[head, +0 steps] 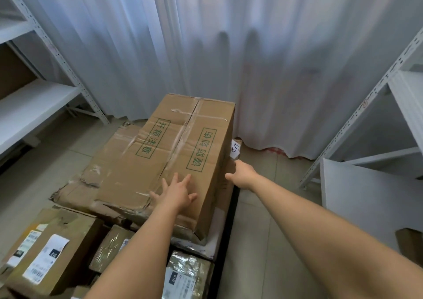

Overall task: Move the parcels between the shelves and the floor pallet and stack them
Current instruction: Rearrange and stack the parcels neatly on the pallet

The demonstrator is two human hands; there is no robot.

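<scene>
Soft daylight comes through the white curtain (229, 46), brightest at the top; the floor (263, 207) lies dimmer. Tape (178, 138) on the big box (160, 161) shows faint glare. The wide lens bends the shelves (45, 46) at both edges. Slight blur overall.

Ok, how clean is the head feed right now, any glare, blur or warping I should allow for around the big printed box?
Head view: soft daylight through the white curtain, no hard shadows; the clear tape on the large cardboard box glints slightly, but its green print stays legible; shelf uprights bow at the edges from the wide lens; the left hand and right hand are sharp, while the curtain looks slightly soft.
</scene>
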